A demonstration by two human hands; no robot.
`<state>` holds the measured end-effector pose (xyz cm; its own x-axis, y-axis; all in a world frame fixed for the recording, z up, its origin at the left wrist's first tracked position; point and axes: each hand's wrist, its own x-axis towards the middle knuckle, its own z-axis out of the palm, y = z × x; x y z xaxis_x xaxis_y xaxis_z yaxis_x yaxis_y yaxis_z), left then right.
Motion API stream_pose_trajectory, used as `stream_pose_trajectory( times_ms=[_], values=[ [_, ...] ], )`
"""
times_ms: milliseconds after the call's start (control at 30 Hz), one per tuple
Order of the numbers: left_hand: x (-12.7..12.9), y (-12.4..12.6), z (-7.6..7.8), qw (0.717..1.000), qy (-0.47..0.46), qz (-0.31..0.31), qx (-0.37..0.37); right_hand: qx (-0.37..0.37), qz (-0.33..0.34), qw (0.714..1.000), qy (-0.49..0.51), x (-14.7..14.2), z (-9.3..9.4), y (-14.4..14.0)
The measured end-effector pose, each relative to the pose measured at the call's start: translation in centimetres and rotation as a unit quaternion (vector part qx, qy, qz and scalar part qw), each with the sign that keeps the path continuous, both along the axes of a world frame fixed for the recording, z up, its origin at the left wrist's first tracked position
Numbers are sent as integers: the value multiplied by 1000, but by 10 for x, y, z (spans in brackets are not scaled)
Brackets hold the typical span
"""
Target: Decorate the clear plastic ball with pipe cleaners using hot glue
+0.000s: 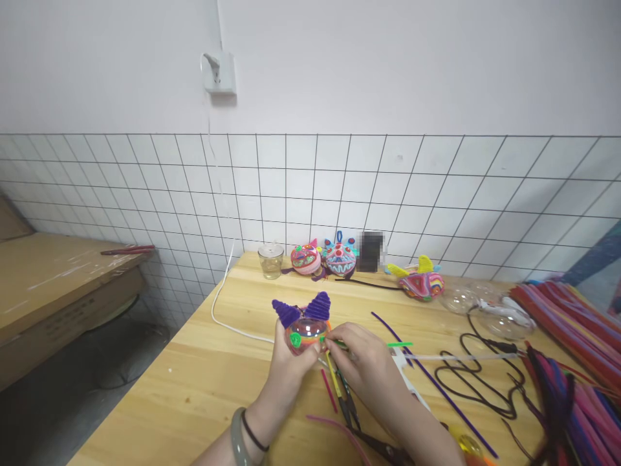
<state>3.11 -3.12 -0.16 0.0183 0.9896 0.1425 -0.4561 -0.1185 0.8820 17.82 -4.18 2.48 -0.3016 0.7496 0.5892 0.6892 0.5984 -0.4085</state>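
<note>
My left hand point(286, 366) is closed around a clear ball point(309, 328) decorated with pipe cleaners. Two purple fuzzy ears point(319, 307) stand up from its top, and a green coil point(295, 339) sits on its left front. At the ball's right side, my right hand point(361, 356) pinches a green pipe cleaner point(400, 344), whose free end sticks out beyond the hand. The fingertips hide the spot where it meets the ball. Below the hands lie pliers or scissors point(347, 398) with dark handles, partly covered by my right hand.
Finished decorated balls point(339, 259) and a glass point(270, 260) stand along the tiled wall. To the right are clear balls point(504, 321), a tangled black cord point(478, 382), a white glue gun point(407, 375) and pipe cleaner bundles point(565, 323). A purple pipe cleaner point(451, 401) crosses the table.
</note>
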Motion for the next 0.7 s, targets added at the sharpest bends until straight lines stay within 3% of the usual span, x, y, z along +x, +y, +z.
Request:
stream_pose_trajectory(
  times_ms=[700],
  values=[
    [3, -3, 6, 998, 38, 43, 25, -14, 2, 1000, 25, -2, 5, -5]
  ],
)
